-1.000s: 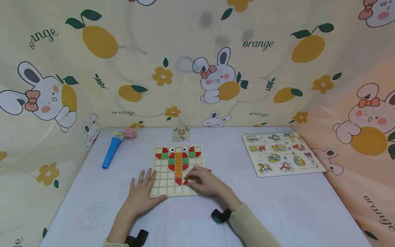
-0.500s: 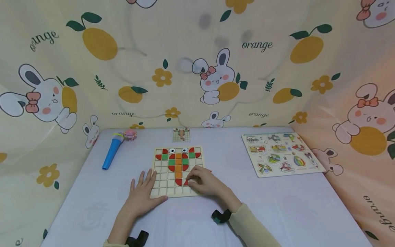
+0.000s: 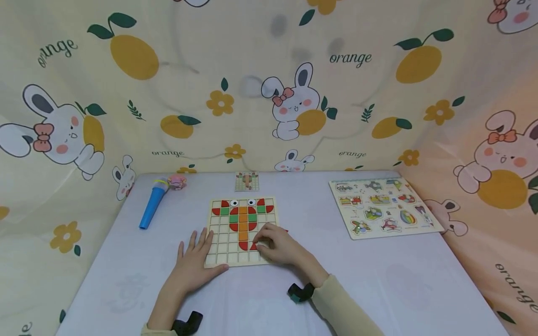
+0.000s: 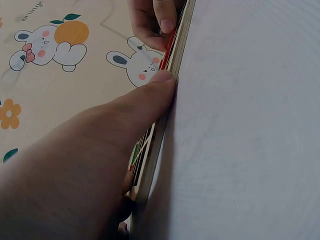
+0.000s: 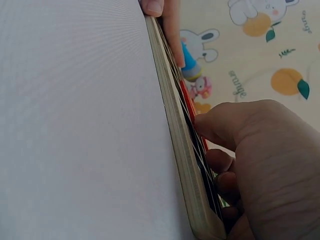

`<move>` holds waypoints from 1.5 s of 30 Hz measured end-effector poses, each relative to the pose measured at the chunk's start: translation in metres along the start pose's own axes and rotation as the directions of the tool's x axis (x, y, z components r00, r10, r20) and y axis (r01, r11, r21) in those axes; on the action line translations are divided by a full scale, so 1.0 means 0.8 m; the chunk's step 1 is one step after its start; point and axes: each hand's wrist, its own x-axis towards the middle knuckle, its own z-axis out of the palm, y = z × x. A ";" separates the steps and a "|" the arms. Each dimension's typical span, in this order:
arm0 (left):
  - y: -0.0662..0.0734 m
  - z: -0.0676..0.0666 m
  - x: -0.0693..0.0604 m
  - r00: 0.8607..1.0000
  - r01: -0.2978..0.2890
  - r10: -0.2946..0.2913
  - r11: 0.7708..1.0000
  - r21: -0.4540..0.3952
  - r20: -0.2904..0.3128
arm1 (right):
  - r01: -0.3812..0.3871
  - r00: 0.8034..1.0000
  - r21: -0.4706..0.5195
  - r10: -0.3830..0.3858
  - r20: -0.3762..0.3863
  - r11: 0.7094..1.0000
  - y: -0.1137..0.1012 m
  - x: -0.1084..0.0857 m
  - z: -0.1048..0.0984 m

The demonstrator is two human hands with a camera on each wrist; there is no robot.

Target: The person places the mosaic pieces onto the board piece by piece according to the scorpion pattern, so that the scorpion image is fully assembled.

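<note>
In the head view, a wooden grid board (image 3: 221, 258) bears orange squares (image 3: 243, 224), green squares, red rounded pieces and two eye pieces (image 3: 251, 202). The left hand (image 3: 193, 261) lies on the board's left side with fingers spread, its thumb along the near edge. At the lower part of the pattern, the right hand (image 3: 280, 245) pinches a small red piece (image 3: 253, 247) beside a red rounded piece (image 3: 243, 245). The right wrist view has the thumb (image 5: 212, 122) against a red edge on the board. Part of the red piece is hidden by the fingers.
Behind the board lies a small card (image 3: 247, 182) with a similar pattern. A blue toy microphone (image 3: 152, 205) and a pink toy (image 3: 177, 182) are at the back left. A picture puzzle board (image 3: 384, 210) lies at the right. Another red tip (image 3: 287, 230) peeks out past the right hand.
</note>
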 end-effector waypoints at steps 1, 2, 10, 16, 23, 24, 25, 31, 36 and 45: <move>0.000 0.000 0.000 1.000 -0.001 0.001 1.000 -0.001 -0.002 | 0.000 1.000 0.001 0.000 0.001 1.000 0.000 0.000 0.000; 0.000 -0.001 0.000 1.000 -0.001 0.001 1.000 -0.003 -0.002 | -0.001 1.000 0.002 0.001 0.001 1.000 0.000 0.000 0.000; -0.003 0.002 0.002 1.000 -0.008 0.008 1.000 0.002 -0.009 | -0.012 1.000 0.023 0.012 -0.006 1.000 0.000 0.000 -0.001; -0.004 0.004 0.001 1.000 -0.010 0.010 1.000 0.002 -0.013 | 0.010 1.000 0.047 -0.009 -0.017 0.999 0.001 -0.001 -0.002; -0.002 0.004 0.002 1.000 -0.001 0.001 1.000 -0.004 -0.007 | 0.007 1.000 0.058 -0.006 -0.021 0.998 0.000 0.000 -0.003; -0.001 0.003 0.002 1.000 0.000 0.000 1.000 -0.005 -0.005 | 0.007 1.000 0.062 -0.005 -0.019 0.998 0.000 0.000 -0.004; -0.001 0.003 0.002 1.000 0.003 -0.003 1.000 -0.004 -0.001 | 0.003 1.000 0.072 -0.001 -0.020 0.997 -0.001 0.000 -0.006; -0.001 0.002 0.002 1.000 0.001 -0.001 1.000 -0.014 -0.010 | -0.042 0.995 0.100 0.051 -0.087 0.994 0.002 -0.002 -0.035; -0.001 0.005 0.003 1.000 0.000 0.000 1.000 -0.014 -0.003 | -0.137 0.977 0.066 0.146 -0.158 0.988 0.024 -0.023 -0.065; 0.000 0.003 0.002 1.000 0.002 -0.002 1.000 -0.021 -0.013 | -0.202 0.973 -0.015 0.199 -0.115 0.979 0.048 -0.046 -0.063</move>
